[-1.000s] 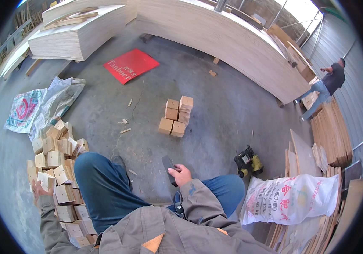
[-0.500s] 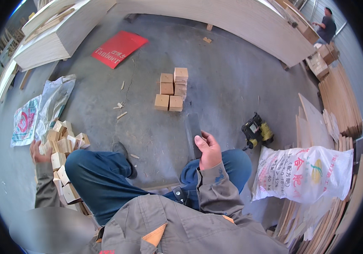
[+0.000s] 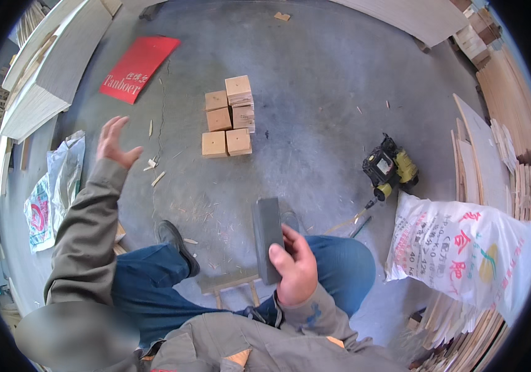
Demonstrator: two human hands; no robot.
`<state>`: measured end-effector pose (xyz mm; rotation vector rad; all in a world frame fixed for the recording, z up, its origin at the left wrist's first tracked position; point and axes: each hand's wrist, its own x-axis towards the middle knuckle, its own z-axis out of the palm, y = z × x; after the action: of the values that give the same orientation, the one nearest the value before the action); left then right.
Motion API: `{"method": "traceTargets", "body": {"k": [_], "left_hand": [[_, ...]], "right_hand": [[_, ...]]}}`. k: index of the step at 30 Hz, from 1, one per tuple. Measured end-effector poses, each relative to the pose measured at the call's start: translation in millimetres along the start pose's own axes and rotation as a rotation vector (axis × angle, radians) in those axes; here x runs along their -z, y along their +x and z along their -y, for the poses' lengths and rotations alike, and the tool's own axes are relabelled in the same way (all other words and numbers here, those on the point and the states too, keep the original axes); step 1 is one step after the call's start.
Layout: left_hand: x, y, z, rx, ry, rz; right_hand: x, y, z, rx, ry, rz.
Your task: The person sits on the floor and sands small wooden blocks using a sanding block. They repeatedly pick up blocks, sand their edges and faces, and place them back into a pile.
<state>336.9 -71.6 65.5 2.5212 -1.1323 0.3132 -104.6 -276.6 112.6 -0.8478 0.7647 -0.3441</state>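
Note:
My right hand, closed in front of my right knee, grips a dark grey rectangular block by its side. Fingers spread and holding nothing, my left hand is out over the floor to the left. Nearest to it are the red sheet beyond and some wood slivers on the floor. Ahead of me, small wooden blocks stand grouped together, some stacked. My left forearm and sleeve mostly hide the loose wooden blocks beside my left leg.
A black and yellow power tool with a hose lies at the right, beyond a full white sack resting on wooden strips. Crumpled plastic sacks lie at the left. Stacked boards stand at the far left.
My left hand has lifted from the loose wooden blocks and moved forward and right, with fingers spread. My right hand, still holding the grey block, appears lower in view. The whole view has shifted.

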Motion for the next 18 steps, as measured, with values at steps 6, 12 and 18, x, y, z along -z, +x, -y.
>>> {"method": "traceTargets", "body": {"k": [6,12,18], "left_hand": [[-137,96,-68,0.069,-0.033,0.211],[-241,167,-94,0.089,0.006,0.324],[-304,211,-108,0.091,0.01,0.412]], "right_hand": [[8,20,1,-0.117,0.031,-0.013],[7,51,17,-0.291,0.077,-0.104],[13,73,20,-0.332,0.1,-0.108]]}}
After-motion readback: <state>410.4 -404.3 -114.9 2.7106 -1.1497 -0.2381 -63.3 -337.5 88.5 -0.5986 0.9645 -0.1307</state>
